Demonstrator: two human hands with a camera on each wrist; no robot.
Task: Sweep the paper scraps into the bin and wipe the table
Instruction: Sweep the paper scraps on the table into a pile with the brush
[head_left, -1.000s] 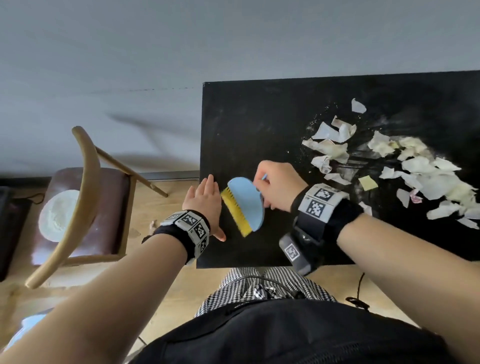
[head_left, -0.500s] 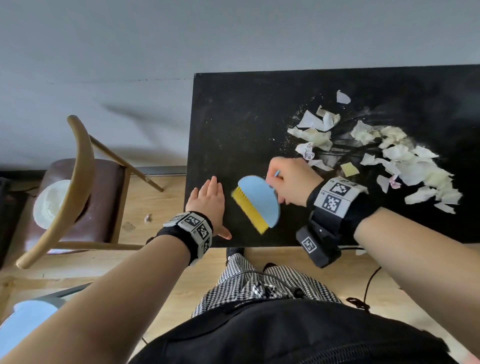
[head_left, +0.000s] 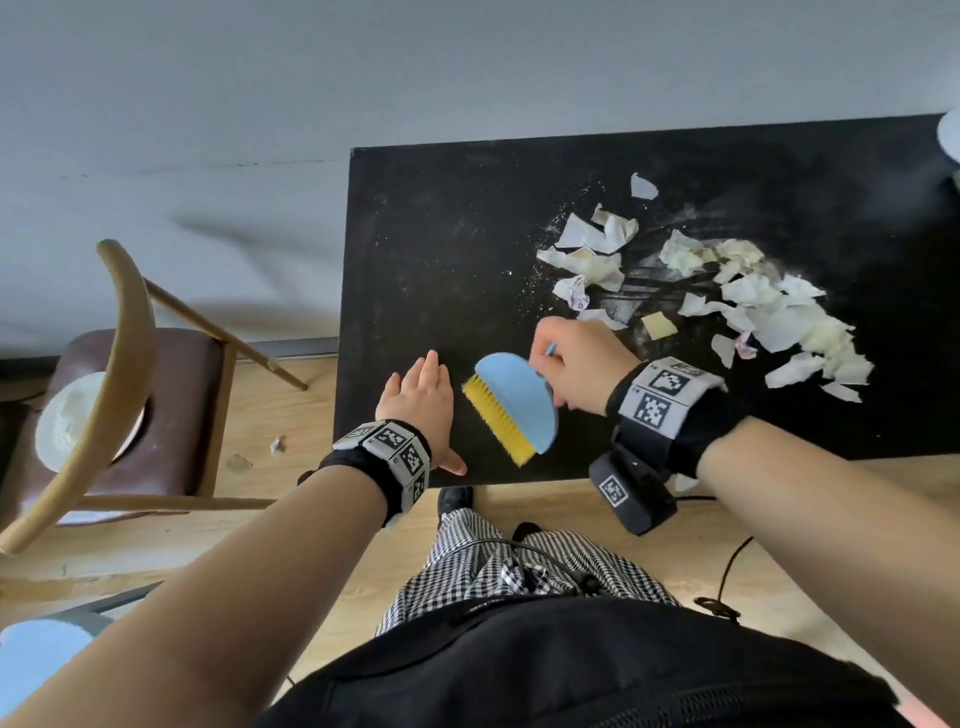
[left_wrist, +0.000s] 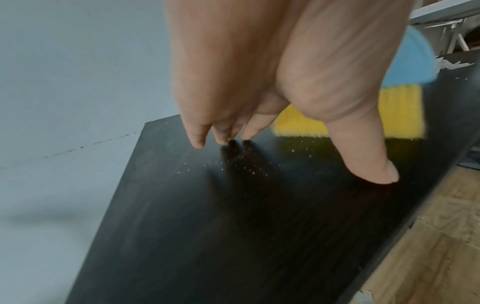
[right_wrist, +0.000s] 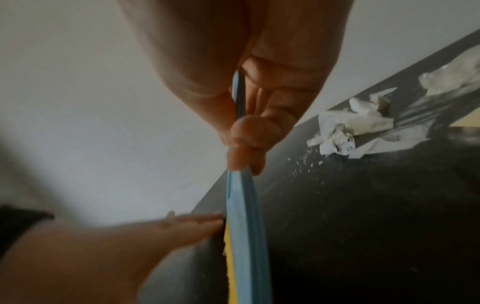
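Observation:
A blue hand brush (head_left: 519, 400) with yellow bristles (head_left: 496, 421) stands on the black table (head_left: 441, 249) near its front left part. My right hand (head_left: 571, 364) grips the brush's handle, and the right wrist view shows the fingers (right_wrist: 246, 131) curled round the blue handle (right_wrist: 241, 205). My left hand (head_left: 421, 400) lies flat on the table just left of the bristles, fingers straight (left_wrist: 197, 135), thumb (left_wrist: 363, 160) spread. A pile of white paper scraps (head_left: 753, 301) lies on the table's right half, behind and right of the brush. No bin shows clearly.
A wooden chair (head_left: 124, 374) with a brown seat and a white round object (head_left: 67, 421) on it stands left of the table. A few scraps (head_left: 278, 445) lie on the wood floor. Fine white crumbs (left_wrist: 233, 164) dot the table. A cable (head_left: 727, 577) runs on the floor at right.
The view has shifted, so the table and scraps sit differently in frame. Both hands and the brush keep about the same place on the table, the brush a little nearer the front edge.

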